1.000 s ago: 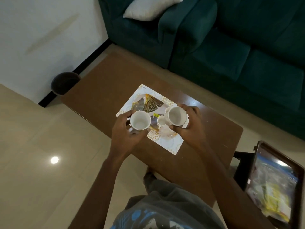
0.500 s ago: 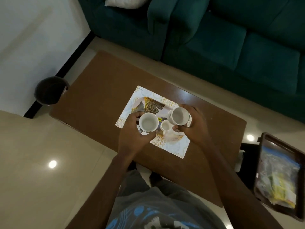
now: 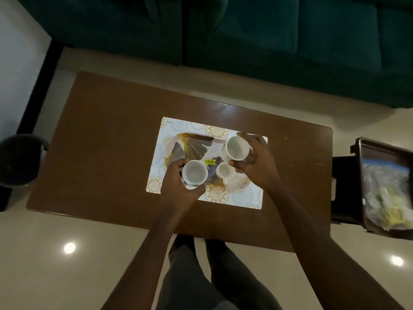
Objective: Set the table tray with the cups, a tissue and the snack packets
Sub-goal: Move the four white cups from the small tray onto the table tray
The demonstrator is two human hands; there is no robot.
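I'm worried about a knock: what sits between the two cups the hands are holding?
In the head view, a smaller white cup stands on the tray between the left cup and the right cup, beside a yellow price sticker.

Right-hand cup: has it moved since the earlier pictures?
Yes, slightly. Against the small cup on the tray, the right-hand cup has gone from beside it toward the tray's far edge.

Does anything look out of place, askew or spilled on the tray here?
A yellow price sticker sits in the middle of the tray, odd on a serving set. The cup in the right hand is tilted, not yet set down. No spill shows.
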